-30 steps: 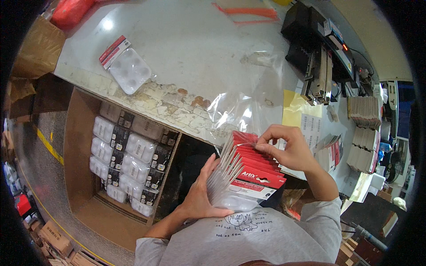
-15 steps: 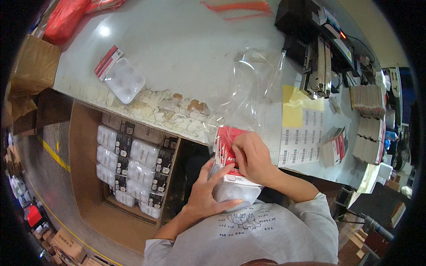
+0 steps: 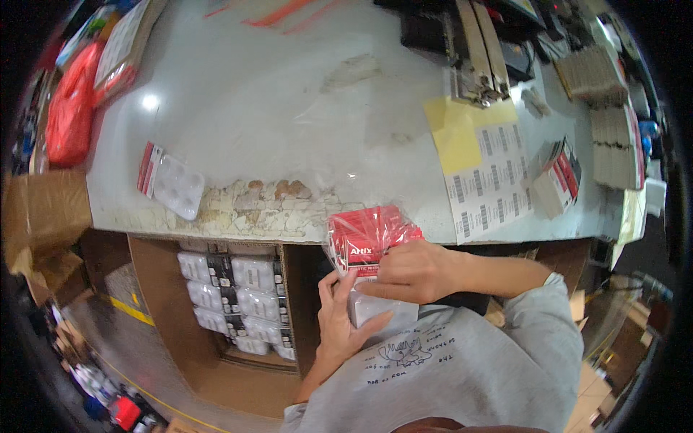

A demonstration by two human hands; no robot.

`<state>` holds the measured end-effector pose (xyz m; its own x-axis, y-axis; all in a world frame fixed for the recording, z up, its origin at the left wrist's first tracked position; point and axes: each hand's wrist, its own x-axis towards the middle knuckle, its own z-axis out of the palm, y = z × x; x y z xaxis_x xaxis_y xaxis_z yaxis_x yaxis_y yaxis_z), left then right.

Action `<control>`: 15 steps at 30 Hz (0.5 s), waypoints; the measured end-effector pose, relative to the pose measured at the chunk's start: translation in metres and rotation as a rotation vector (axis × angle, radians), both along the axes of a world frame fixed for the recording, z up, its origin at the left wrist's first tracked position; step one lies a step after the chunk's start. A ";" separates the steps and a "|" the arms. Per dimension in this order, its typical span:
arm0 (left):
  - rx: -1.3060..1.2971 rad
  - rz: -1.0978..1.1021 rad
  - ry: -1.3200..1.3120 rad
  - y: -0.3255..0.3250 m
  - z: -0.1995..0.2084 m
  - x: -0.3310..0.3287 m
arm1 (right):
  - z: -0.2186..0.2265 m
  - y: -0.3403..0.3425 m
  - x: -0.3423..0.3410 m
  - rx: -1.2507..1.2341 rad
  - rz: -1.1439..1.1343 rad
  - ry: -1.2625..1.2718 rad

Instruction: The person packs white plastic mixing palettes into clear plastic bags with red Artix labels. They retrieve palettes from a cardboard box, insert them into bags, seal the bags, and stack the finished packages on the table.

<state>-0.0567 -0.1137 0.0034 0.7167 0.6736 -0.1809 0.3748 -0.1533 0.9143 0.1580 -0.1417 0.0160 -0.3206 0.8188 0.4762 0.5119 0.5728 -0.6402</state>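
A grey shirt (image 3: 491, 353) is positioned at the near edge of the scene. Just beyond it, a bundle of packs (image 3: 361, 238) is held upright in front of the body, at the near edge of the desk (image 3: 289, 137). The white lower part of the bundle faces the shirt; its red header cards are directed away. The left side of the bundle is clasped by the left grip (image 3: 341, 317), with the thumb laid across the white part. The right grip (image 3: 419, 271) is curled closely against the front of the cards; its fingertips are hidden, so whether film or card is pinched cannot be told. The far end of the bundle is covered by a clear bag (image 3: 336, 234).

To the left, below the desk edge, an open carton (image 3: 162, 303) is filled with rows of white packs (image 3: 256, 303). On the desk, a single palette pack (image 3: 178, 186) is laid at the left. At the right, a label sheet (image 3: 491, 187) is partly overlapped by a yellow sheet (image 3: 451, 133), with a small card stack (image 3: 556, 187) placed beside it. Farther left, a red bag (image 3: 72, 115) is located.
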 end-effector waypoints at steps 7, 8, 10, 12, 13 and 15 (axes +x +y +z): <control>-0.347 0.205 -0.105 0.000 -0.007 0.012 | -0.011 0.006 0.045 0.127 -0.524 -0.449; -0.425 0.233 -0.126 -0.002 -0.008 0.014 | -0.015 0.007 0.053 0.086 -0.658 -0.385; -0.427 0.253 -0.123 -0.005 -0.006 0.015 | -0.019 0.000 0.053 -0.060 -0.721 -0.284; -0.423 0.282 -0.130 -0.007 -0.006 0.014 | -0.020 -0.019 0.042 -0.099 -0.641 -0.214; -0.413 0.307 -0.143 -0.008 -0.008 0.014 | -0.017 -0.037 0.032 -0.004 -0.539 -0.173; -0.323 0.325 -0.134 -0.011 -0.012 0.010 | -0.015 -0.064 0.006 0.359 -0.295 -0.175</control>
<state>-0.0464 -0.1248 -0.0086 0.5096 0.7911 -0.3382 0.2314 0.2526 0.9395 0.1642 -0.2056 0.0014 -0.2004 0.6809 0.7044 0.7677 0.5558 -0.3188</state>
